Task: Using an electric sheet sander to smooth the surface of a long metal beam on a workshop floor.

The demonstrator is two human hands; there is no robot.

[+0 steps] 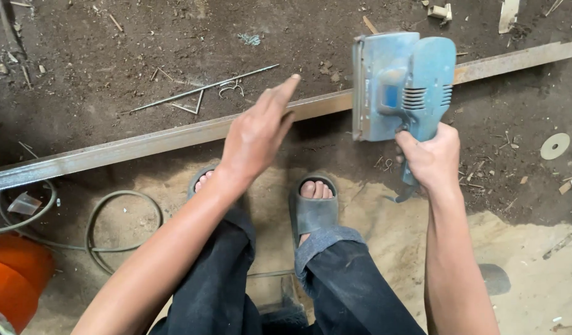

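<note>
My right hand [430,158] grips the handle of a worn blue power tool [400,84] and holds it over a long rusty metal bar [143,144] that lies slantwise across the dirt floor. My left hand [256,133] reaches forward with its fingers stretched out flat, just above the bar and left of the tool. It holds nothing. Below are my feet in grey slides [313,208] and my dark trousers.
A grey cable [93,226] loops on the sandy ground at the left, near an orange object [16,276] in the corner. Thin wire rods [202,92] lie beyond the bar. A round disc [554,146] lies at the right among scraps.
</note>
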